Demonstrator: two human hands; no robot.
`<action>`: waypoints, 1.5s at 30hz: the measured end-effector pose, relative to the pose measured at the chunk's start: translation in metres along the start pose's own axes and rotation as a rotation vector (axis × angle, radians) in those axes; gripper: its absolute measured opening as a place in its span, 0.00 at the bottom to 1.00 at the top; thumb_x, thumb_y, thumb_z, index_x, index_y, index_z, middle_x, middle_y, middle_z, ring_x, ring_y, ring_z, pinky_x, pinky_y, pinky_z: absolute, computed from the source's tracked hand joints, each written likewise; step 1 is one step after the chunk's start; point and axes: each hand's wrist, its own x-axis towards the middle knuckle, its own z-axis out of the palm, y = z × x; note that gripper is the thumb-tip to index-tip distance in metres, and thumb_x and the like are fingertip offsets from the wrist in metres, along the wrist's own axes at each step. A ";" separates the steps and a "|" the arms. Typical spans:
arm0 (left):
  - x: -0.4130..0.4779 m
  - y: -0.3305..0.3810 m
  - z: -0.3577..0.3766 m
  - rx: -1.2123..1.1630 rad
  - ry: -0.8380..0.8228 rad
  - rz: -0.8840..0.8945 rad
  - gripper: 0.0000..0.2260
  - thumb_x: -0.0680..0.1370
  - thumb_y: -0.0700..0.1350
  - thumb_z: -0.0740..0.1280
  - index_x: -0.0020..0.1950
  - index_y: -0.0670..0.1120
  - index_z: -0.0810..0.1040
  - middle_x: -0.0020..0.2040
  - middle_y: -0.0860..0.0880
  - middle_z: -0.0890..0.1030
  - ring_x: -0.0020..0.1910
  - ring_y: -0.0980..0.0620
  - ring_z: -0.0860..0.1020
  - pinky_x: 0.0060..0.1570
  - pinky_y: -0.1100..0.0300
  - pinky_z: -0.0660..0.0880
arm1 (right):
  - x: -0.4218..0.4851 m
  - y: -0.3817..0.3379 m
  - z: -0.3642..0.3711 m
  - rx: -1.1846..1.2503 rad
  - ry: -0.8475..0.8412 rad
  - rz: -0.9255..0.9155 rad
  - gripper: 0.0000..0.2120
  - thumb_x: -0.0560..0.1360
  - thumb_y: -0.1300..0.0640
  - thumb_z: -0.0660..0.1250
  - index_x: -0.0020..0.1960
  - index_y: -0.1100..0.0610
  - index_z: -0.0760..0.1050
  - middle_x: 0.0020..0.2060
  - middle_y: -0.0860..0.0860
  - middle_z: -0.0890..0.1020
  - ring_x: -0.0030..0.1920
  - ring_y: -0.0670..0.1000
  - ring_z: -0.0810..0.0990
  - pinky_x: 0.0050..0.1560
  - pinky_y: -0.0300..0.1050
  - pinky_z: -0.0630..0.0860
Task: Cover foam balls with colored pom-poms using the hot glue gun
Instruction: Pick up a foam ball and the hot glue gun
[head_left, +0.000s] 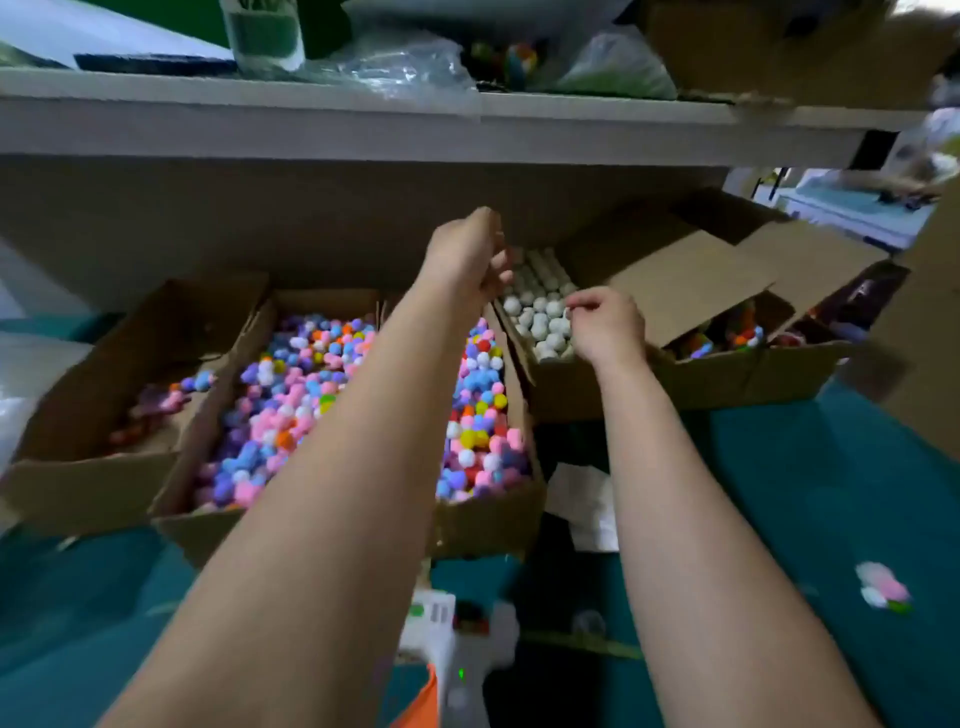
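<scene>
Coloured pom-poms (291, 395) fill a cardboard box (483, 519) at centre left, with the glue gun (457, 654) at bottom centre. Upper centre, the left hand (462, 254) curls its fingers over the white foam balls (540, 312); its grip is unclear. The right hand (608, 325) pinches its fingertips (574, 304) together beside them.

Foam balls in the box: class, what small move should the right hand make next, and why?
Probably lower the right hand and pinch one of the foam balls: it hovers just over them, while the glue gun lies untouched.
</scene>
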 end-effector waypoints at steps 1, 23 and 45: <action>0.008 -0.004 0.005 0.033 0.012 -0.026 0.07 0.80 0.42 0.60 0.54 0.45 0.76 0.34 0.50 0.73 0.28 0.55 0.74 0.26 0.63 0.69 | 0.010 0.000 0.007 -0.100 -0.043 0.003 0.14 0.78 0.63 0.61 0.59 0.55 0.80 0.60 0.54 0.80 0.61 0.56 0.77 0.53 0.39 0.69; -0.079 0.006 -0.041 0.107 0.136 0.191 0.05 0.80 0.44 0.62 0.47 0.46 0.75 0.36 0.50 0.76 0.36 0.54 0.75 0.37 0.59 0.73 | -0.083 -0.057 -0.036 0.248 0.046 -0.445 0.06 0.77 0.56 0.67 0.54 0.54 0.76 0.46 0.43 0.78 0.45 0.39 0.76 0.50 0.34 0.74; -0.253 -0.060 -0.199 0.300 0.635 0.416 0.12 0.79 0.42 0.66 0.63 0.43 0.79 0.57 0.43 0.82 0.53 0.50 0.80 0.52 0.59 0.76 | -0.258 0.010 -0.062 0.256 0.082 -0.074 0.04 0.75 0.58 0.68 0.49 0.53 0.76 0.44 0.50 0.82 0.41 0.47 0.79 0.42 0.38 0.73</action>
